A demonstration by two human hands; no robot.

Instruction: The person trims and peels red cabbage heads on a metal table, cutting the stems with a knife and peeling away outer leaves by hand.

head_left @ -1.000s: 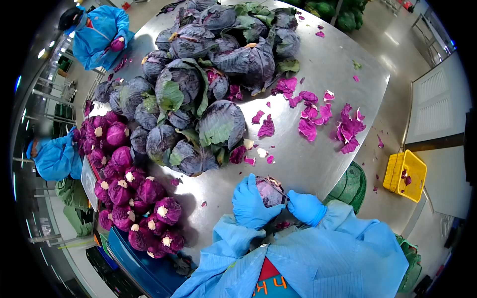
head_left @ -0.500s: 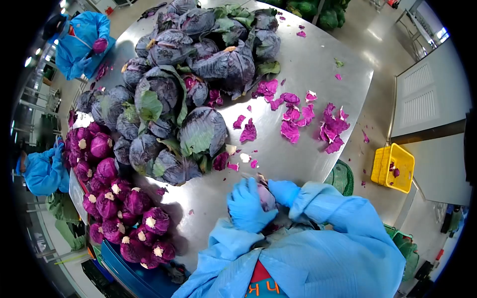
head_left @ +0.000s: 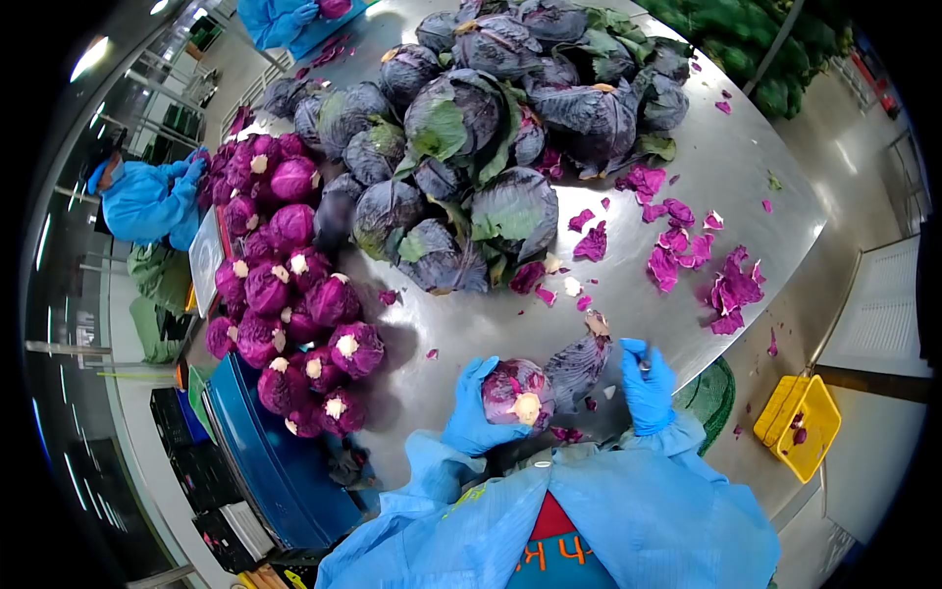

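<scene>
My left hand (head_left: 473,412), in a blue glove, is closed round the side of a red cabbage (head_left: 510,385) near the table's front edge. The pale cut stem of this cabbage faces up towards me. Beside it lies a loose dark outer leaf (head_left: 577,371) with a brownish end. To the right, my right hand (head_left: 648,393), also gloved, is held away from the cabbage with its fingers curled. A small dark, shiny bit shows between those fingers, too little to name.
Untrimmed cabbages (head_left: 451,118) with dark leaves are heaped on the steel table (head_left: 422,378). Peeled purple cabbages (head_left: 270,287) are piled at left, above a blue bin (head_left: 275,461). Torn leaves (head_left: 736,290) lie at right. A yellow crate (head_left: 800,427) stands on the floor. Two co-workers (head_left: 152,201) are beyond.
My right hand has come off the cabbage and moved right. The cabbage now shows its cut stem, with a loose leaf beside it. The view has turned towards the left.
</scene>
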